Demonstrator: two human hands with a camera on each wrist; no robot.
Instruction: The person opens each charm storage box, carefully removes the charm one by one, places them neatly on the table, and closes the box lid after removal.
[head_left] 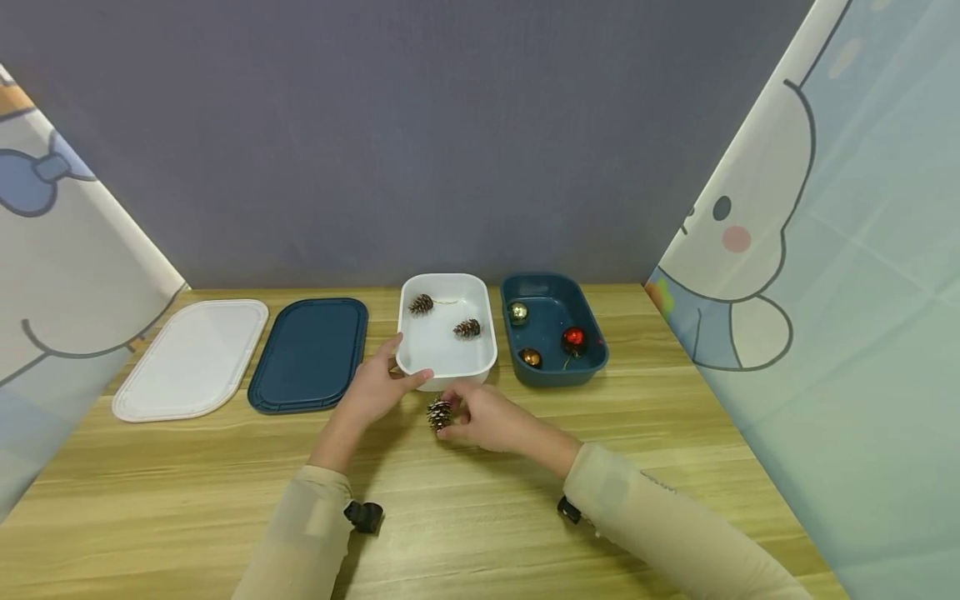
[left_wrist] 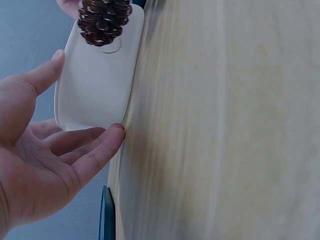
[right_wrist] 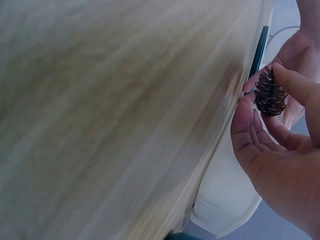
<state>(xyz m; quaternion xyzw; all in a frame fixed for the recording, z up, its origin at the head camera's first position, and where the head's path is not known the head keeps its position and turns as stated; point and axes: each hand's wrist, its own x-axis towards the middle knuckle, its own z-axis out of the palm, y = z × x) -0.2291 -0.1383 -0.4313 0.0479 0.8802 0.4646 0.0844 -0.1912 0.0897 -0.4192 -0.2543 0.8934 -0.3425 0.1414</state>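
Observation:
My right hand (head_left: pixel 491 415) pinches a brown pine cone (head_left: pixel 438 414) between thumb and fingers, in front of the white box (head_left: pixel 447 372). In the right wrist view the pine cone (right_wrist: pixel 270 93) shows between the thumb and the curled fingers. My left hand (head_left: pixel 377 386) holds the near left corner of the white box, thumb along the front and fingers at the left side. The left wrist view has the thumb and fingers spread around the end of the box (left_wrist: pixel 97 85). Inside it lie two more pine cones, one at the back left (head_left: pixel 422 305) and one toward the right (head_left: pixel 467 328).
Right of the white box stands a dark blue box (head_left: pixel 555 378) with a red bauble (head_left: pixel 574 340), a gold bauble (head_left: pixel 518 313) and a copper bauble (head_left: pixel 530 357). A dark blue lid (head_left: pixel 309 354) and a white lid (head_left: pixel 193 358) lie at the left on the wooden table (head_left: pixel 450 533).

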